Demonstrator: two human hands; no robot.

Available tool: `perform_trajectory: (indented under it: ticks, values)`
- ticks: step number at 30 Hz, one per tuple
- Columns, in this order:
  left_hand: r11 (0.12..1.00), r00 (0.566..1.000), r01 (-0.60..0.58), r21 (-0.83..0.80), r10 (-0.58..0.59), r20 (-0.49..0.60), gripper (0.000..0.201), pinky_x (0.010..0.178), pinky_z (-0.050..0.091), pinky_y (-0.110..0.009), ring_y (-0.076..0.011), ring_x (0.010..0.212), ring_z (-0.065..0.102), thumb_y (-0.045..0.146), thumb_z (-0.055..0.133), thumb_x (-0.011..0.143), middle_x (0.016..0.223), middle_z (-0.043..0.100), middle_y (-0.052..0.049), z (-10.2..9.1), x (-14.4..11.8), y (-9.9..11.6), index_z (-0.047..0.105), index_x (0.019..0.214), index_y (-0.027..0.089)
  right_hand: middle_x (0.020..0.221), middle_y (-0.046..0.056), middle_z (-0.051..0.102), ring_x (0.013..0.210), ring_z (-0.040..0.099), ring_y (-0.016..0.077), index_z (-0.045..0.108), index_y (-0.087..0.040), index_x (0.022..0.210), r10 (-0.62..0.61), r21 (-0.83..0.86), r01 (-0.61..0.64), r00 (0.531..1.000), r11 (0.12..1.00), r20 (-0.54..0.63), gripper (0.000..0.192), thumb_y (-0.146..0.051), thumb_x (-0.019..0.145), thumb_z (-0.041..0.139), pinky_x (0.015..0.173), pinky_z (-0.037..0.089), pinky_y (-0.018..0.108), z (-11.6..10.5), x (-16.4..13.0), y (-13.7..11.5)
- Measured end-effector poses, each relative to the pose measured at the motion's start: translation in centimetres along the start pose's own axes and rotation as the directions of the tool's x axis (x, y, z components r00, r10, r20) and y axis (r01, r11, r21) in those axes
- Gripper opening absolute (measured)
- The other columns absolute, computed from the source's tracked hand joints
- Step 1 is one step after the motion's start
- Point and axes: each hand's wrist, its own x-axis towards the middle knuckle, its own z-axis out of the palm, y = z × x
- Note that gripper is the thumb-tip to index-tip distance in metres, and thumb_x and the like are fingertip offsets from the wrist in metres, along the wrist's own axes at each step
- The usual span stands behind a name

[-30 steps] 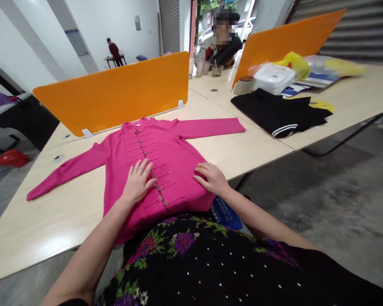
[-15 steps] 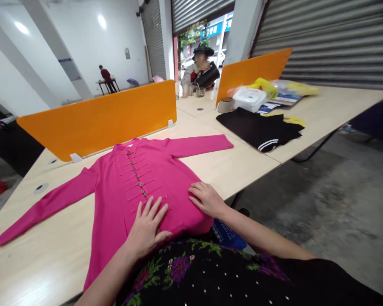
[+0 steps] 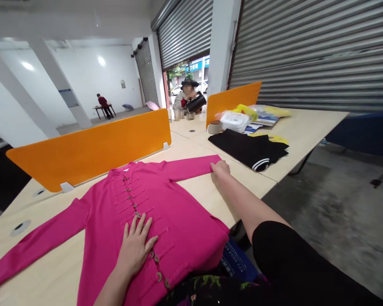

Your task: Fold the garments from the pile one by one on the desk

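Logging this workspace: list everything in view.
Jacket: one, pink, on tabletop
Tabletop: joined sections, pale, beneath garments
Dark garment: one, black, right of jacket
Dividers: two, orange, on tabletop
Plastic box: one, white, near right divider
Packaging: several, mostly yellow, beside box
Round item: one, brown-topped, left of box
Shutters: three, grey, background
People: two, red- and grey-clad, background
Blue item: one, blue, below jacket
Left hand: one, on jacket front
Right hand: one, at jacket cuff

1 pink shirt (image 3: pixel 185 229), 2 foreground hands (image 3: pixel 134 247) (image 3: pixel 221 167), 2 orange dividers (image 3: pixel 95 146) (image 3: pixel 231 100).
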Motion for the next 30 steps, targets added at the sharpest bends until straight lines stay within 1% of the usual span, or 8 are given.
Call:
perform_trajectory:
  ticks: [3,9,14,17,21,23,26,30]
  values:
    - [1.000,1.000,-0.013,0.008,0.012,0.025,0.058,0.110,0.027,-0.058,-0.0305,0.141,0.026,0.054,0.036,0.092,0.152,0.034,-0.004,0.5,0.1,-0.1,0.036,0.144,0.029,0.073,0.024,0.066,0.077,0.067,0.0284,0.069,0.001,0.080,0.124,0.010,-0.124,0.992,0.992,-0.008,0.036,-0.029,0.088,0.051,0.068,0.049,0.040,-0.7,0.8,-0.4]
    - [0.999,1.000,0.002,-0.046,-0.001,0.026,0.060,0.111,0.026,-0.058,-0.0315,0.141,0.024,0.058,0.031,0.092,0.152,0.032,-0.002,0.0,-0.3,0.6,0.037,0.143,0.029,0.081,0.018,0.065,0.086,0.063,0.0279,0.068,-0.008,0.081,0.098,0.059,-0.095,0.994,0.994,-0.039,0.026,-0.020,0.087,0.045,0.076,0.046,0.042,-0.9,1.3,-2.9]
    - [0.997,1.000,0.012,-0.078,-0.010,0.020,0.061,0.111,0.024,-0.058,-0.0318,0.141,0.024,0.059,0.031,0.092,0.152,0.034,-0.004,-0.2,-0.2,0.7,0.038,0.143,0.028,0.098,0.012,0.060,0.098,0.055,0.0228,0.061,-0.015,0.087,-0.252,0.124,0.273,0.954,0.954,-0.165,0.023,-0.008,0.082,0.040,0.087,0.043,0.033,0.3,1.0,-12.6]
    - [0.996,1.000,0.010,-0.091,-0.009,0.014,0.060,0.111,0.024,-0.058,-0.0318,0.141,0.024,0.058,0.033,0.092,0.152,0.035,-0.005,-0.2,-0.3,0.8,0.038,0.143,0.029,0.104,0.011,0.058,0.104,0.052,0.0227,0.060,-0.018,0.096,-0.602,0.189,0.628,0.778,0.754,-0.182,0.029,-0.006,0.084,0.036,0.091,0.042,0.034,1.8,-2.5,-19.5]
    - [0.995,1.000,0.010,-0.104,-0.009,0.013,0.060,0.111,0.024,-0.058,-0.0313,0.140,0.024,0.058,0.034,0.091,0.151,0.036,-0.006,-0.6,-0.4,0.9,0.038,0.143,0.028,0.102,0.007,0.061,0.099,0.055,0.0189,0.062,-0.020,0.099,-0.917,0.404,0.828,0.390,0.389,0.082,0.024,-0.018,0.091,0.039,0.089,0.044,0.030,5.2,-8.8,-23.5]
    - [0.994,0.999,0.017,-0.106,-0.013,0.035,0.060,0.111,0.024,-0.058,-0.0321,0.141,0.024,0.058,0.035,0.091,0.151,0.035,-0.006,-0.8,-0.4,1.0,0.039,0.143,0.027,0.104,0.008,0.063,0.098,0.057,0.0185,0.063,-0.018,0.102,-0.887,0.411,0.787,0.424,0.460,0.182,0.026,-0.021,0.093,0.039,0.088,0.045,0.030,7.0,-10.7,-22.9]
    - [0.993,0.999,0.020,-0.115,-0.015,0.048,0.061,0.111,0.023,-0.060,-0.0328,0.141,0.023,0.058,0.034,0.091,0.152,0.034,-0.006,-0.9,-0.4,1.2,0.039,0.143,0.026,0.123,0.014,0.059,0.115,0.052,0.0242,0.061,-0.016,0.117,-0.720,0.226,0.689,0.610,0.688,0.331,0.034,-0.032,0.095,0.040,0.101,0.038,0.043,9.4,-11.7,-20.7]
    - [0.989,1.000,0.023,-0.147,-0.025,-0.013,0.057,0.111,0.027,-0.056,-0.0294,0.140,0.026,0.054,0.036,0.092,0.151,0.036,-0.008,-0.9,-0.5,0.8,0.041,0.141,0.025,0.150,0.010,0.036,0.138,0.026,0.0333,0.044,-0.025,0.140,-0.595,0.060,0.674,0.603,0.736,0.531,0.054,-0.053,0.095,0.035,0.109,0.013,0.064,11.3,-11.9,-18.3]
